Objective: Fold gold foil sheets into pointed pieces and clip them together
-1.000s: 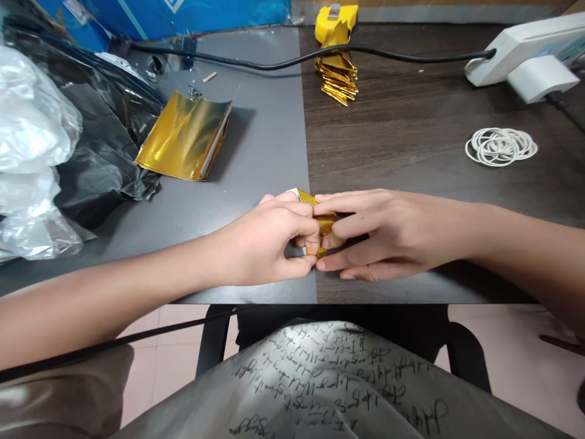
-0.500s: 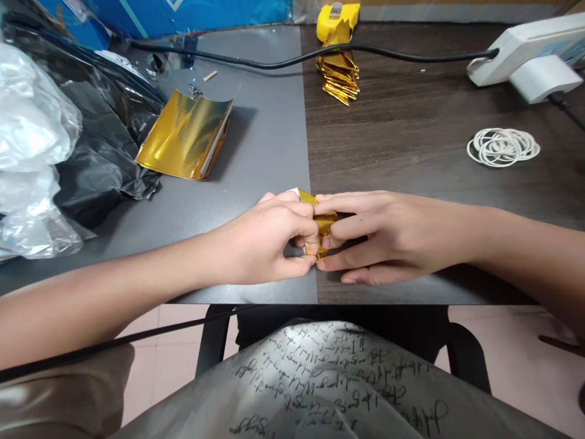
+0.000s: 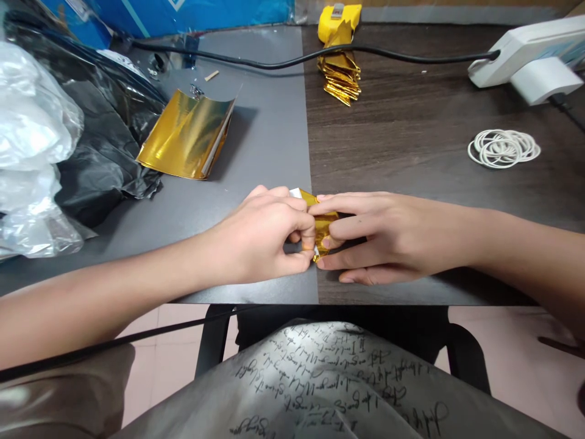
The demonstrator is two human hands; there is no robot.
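A small piece of gold foil paper [image 3: 323, 228] with a white underside lies folded on the table between my hands, partly covered by fingers. My left hand [image 3: 278, 231] has its fingers curled and pinched on the paper's left edge. From the other side my right hand [image 3: 384, 235] presses on the same paper, thumb and fingers closed around its right part. A stack of gold paper sheets [image 3: 187, 137] rests at the left, its edges curling up. Several folded gold pieces [image 3: 340, 76] lie bunched at the back.
A black cable [image 3: 269, 64] crosses the back of the table to a white power strip [image 3: 530, 55]. White rubber bands [image 3: 503, 148] lie in a heap at the right. Black plastic [image 3: 100, 140] and clear plastic bags [image 3: 36, 116] crowd the left. A yellow tape measure [image 3: 326, 24] stands at the back.
My left hand has shifted slightly left along the paper, and a bit of white underside now shows near its thumb. My right hand has stayed nearly still.
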